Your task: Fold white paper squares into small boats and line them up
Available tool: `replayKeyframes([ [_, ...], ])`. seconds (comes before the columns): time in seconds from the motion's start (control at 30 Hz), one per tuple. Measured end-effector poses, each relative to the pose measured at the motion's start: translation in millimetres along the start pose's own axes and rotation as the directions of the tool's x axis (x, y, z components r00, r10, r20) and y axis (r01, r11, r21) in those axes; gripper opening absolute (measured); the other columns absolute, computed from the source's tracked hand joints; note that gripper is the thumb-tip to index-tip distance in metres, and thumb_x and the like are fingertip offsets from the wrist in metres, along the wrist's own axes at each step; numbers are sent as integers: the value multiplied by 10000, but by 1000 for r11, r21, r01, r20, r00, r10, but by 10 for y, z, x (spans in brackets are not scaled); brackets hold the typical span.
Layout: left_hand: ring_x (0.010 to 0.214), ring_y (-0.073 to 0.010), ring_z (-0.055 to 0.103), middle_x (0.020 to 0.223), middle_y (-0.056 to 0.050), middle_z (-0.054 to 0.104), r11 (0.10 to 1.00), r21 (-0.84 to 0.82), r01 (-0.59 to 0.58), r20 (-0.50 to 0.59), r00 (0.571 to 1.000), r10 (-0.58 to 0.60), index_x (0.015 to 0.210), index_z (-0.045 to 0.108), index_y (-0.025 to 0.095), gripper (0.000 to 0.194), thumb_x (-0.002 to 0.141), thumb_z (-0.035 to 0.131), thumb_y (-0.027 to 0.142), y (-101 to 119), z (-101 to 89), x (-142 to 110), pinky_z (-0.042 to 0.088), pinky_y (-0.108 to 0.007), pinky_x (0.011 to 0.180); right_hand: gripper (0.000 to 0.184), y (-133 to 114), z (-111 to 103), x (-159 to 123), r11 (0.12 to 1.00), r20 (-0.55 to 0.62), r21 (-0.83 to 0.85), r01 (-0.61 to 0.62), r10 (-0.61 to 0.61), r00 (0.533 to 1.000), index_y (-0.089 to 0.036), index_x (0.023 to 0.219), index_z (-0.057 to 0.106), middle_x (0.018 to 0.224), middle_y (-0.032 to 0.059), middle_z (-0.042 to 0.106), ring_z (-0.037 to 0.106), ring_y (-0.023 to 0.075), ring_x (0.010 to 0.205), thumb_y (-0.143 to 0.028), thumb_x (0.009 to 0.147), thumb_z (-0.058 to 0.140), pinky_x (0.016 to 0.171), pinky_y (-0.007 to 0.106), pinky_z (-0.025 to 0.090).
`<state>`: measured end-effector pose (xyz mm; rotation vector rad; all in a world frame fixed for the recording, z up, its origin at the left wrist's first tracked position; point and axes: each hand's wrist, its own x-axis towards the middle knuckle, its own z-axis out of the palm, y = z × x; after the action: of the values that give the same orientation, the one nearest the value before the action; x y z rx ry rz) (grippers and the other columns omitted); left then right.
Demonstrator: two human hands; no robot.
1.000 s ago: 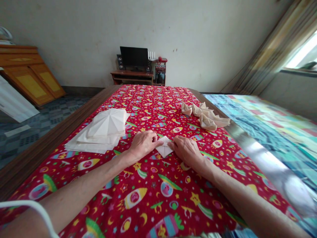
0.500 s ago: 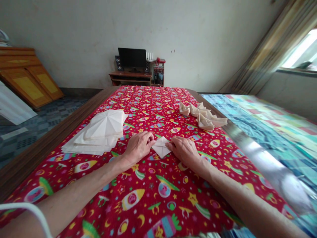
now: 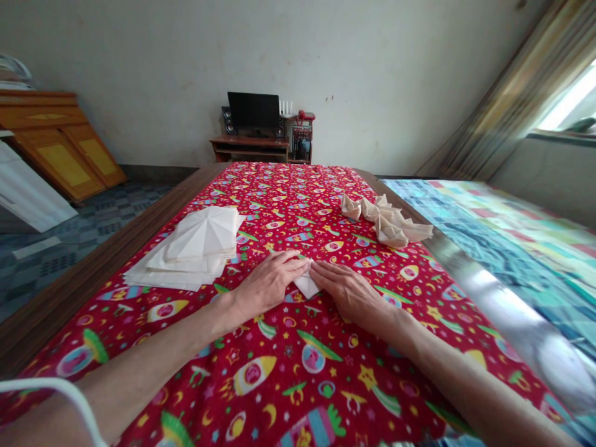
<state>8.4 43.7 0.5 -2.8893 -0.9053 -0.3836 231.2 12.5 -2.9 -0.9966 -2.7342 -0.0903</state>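
Between my hands a small piece of white folded paper lies on the red cloth, its lower point toward me. My left hand rests on the paper's left side with its fingers stretched flat. From the right, my right hand presses on the other side, fingers also straight and lying flat. Both sets of fingertips nearly meet and cover the upper part of the paper. A stack of creased white paper sheets lies to the left of my left hand. Several folded paper pieces sit together beyond my right hand.
A red patterned cloth covers the long table. A white cable curves over my left forearm. Right of the table is a bed with a checked cover. A monitor on a desk stands against the far wall.
My fingers have gone from gripping the paper's side corners to lying flat over its upper part. Both hands have come closer together. The view has shifted slightly.
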Motion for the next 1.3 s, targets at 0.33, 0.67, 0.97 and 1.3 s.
replayKeyframes([
  [0.33,1365,-160,292,1432,23,420,998,35,61,79,995,-63,1333,458,241,625,762,373,1,-13,-107,-227,244,-356,1113,773,49,-19,-268,996,31,41,-79,77,997,-113,1409,361,1452,119,356,297,193,1357,-34,642,409,1104,394,319],
  [0.67,1302,-180,396,1336,-42,535,998,3,64,-24,998,-64,1262,542,177,501,801,399,39,-7,-73,-272,305,-372,1102,584,-2,-15,-285,993,-39,-22,-114,113,993,-115,1325,478,1362,128,490,423,218,1285,-64,745,432,1053,395,377],
  [0.97,955,-163,568,983,-67,636,953,-246,175,-234,944,-234,936,629,149,270,860,385,61,-20,72,-74,477,-293,884,298,-51,-134,179,932,-14,-140,-335,336,942,-171,767,645,793,60,652,594,169,749,-337,927,455,651,265,390],
  [1.3,816,-188,553,821,-45,548,908,-99,407,-63,908,-414,779,553,179,218,881,490,361,60,93,99,458,-306,771,179,11,1,246,898,-94,-7,-439,437,895,-179,804,597,801,24,571,488,114,665,-295,888,491,563,234,272],
])
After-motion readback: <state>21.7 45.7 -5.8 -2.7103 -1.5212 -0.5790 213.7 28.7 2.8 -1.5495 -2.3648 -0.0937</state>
